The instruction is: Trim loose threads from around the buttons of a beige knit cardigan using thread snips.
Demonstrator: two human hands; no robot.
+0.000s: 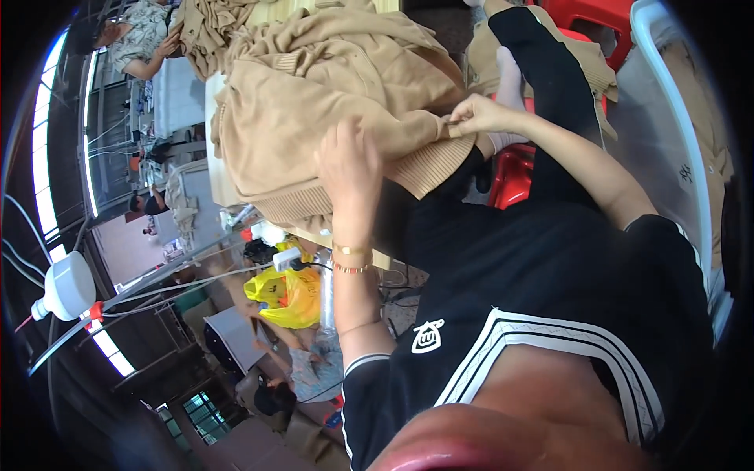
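Note:
A tan knit sweater with ribbed edging lies spread across a wooden table's edge and over my lap. My right hand pinches a small fold of it between thumb and fingertips, beside the ribbed band. Over the middle of the garment is my left hand, with bracelets on its wrist. Its fingers look stretched out and slightly blurred, with nothing visible in them; whether they touch the cloth I cannot tell.
More tan garments lie at the far end of the wooden table. To the right are red stools and a pale-rimmed plastic bin. A yellow plastic bag sits below left, near cables. Other people work at the left.

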